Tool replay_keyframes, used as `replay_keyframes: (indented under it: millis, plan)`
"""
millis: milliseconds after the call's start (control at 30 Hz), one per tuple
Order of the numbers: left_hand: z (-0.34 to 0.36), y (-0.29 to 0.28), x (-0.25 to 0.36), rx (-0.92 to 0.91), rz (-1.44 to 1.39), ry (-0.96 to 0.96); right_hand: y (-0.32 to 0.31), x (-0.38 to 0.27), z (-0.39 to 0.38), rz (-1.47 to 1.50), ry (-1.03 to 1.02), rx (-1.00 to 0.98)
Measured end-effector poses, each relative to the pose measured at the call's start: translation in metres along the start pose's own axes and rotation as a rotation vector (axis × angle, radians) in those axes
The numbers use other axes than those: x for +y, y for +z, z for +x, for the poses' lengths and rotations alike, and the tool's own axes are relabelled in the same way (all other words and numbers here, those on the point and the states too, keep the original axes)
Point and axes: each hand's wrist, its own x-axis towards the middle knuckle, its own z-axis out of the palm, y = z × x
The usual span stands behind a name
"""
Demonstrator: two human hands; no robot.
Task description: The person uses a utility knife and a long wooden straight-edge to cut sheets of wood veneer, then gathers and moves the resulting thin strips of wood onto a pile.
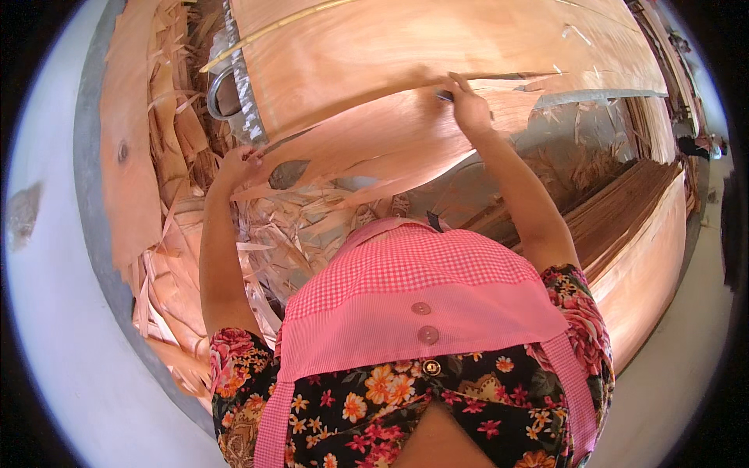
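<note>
A broad sheet of wood veneer (390, 47) lies flat in front of me. Along its near side a torn-edged veneer strip (367, 144) hangs toward me, with narrow gaps between the two at both ends and a dark hole near its left end. My left hand (240, 165) is closed, pinching the strip's left end beside the sheet's corner. Over the line between strip and sheet, farther right, my right hand (471, 113) is closed around a small dark tool (445, 96). Blur and my fingers hide most of that tool, so its kind is unclear.
A thin yellow stick (281, 30) lies across the sheet's far left. Beside the sheet's left edge sits a metal ring-shaped object (225, 93). Veneer scraps (273, 226) cover the floor below and left. Stacked veneer (616, 210) stands at the right.
</note>
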Motion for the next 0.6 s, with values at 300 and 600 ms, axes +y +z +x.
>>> replay_keyframes:
  millis: [300, 600]
  plan:
    - [-0.064, 0.022, 0.071, 0.003, 0.340, 0.282, 0.008, -0.050, 0.016, -0.126, -0.006, -0.226]
    - [-0.046, 0.063, 0.209, 0.008, 0.242, 0.114, -0.084, -0.155, -0.049, 0.132, -0.639, 0.156]
